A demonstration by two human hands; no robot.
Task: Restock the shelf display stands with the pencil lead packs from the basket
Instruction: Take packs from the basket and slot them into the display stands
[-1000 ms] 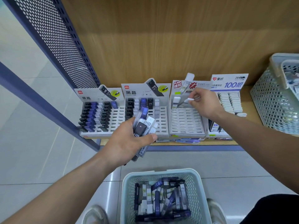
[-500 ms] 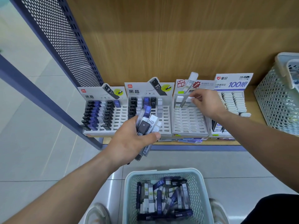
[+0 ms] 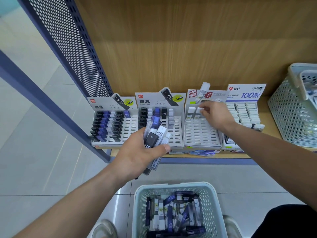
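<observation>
Display stands (image 3: 202, 134) line mid-frame; the basket (image 3: 171, 185) of pencil lead packs (image 3: 171, 213) sits bottom centre. The left hand (image 3: 135, 157) curls round a bundle (image 3: 159, 133) at centre, while the right hand (image 3: 217, 115) pinches a white pack (image 3: 197, 112) in the third stand's top row.

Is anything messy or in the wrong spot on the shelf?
Yes. Some flat blue packs lie loose at the shelf edge, in front of the mostly empty display stand, not slotted in like the rest.

stands (image 3: 201, 133) on shelf (image 3: 267, 115), basket (image 3: 175, 189) below
</observation>
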